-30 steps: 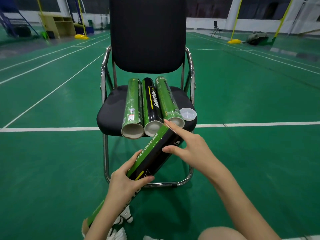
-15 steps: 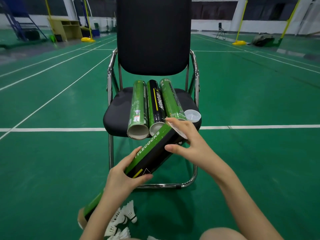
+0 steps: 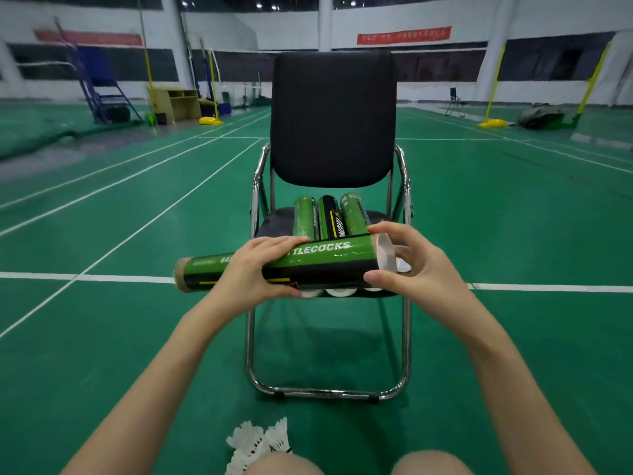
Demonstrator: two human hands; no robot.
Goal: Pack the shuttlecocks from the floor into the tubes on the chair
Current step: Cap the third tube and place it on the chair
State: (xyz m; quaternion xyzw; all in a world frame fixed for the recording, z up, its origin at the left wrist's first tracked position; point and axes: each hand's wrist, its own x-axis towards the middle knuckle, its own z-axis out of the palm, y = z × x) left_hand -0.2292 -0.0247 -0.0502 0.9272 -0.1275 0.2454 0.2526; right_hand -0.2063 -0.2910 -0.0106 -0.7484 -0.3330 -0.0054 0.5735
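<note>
Court floor (image 3: 102,337): green, lined, our widest item. Chair (image 3: 332,121): black, chrome-framed, serving as rack; three tubes (image 3: 329,216) lie side by side on its seat, near ends toward us. Held tube (image 3: 318,265): green and black, carried level in front of the seat, presumably so its right mouth can be got at. Left hand (image 3: 255,269): wrapped round the tube's middle, steadying it. Right hand (image 3: 416,265): fingers half spread, thumb and fingertips pinching the white cap (image 3: 388,257) at the mouth (fitting or removing, we cannot tell). Shuttlecocks (image 3: 257,443): a small white cluster on the floor between our knees, not yet packed.
</note>
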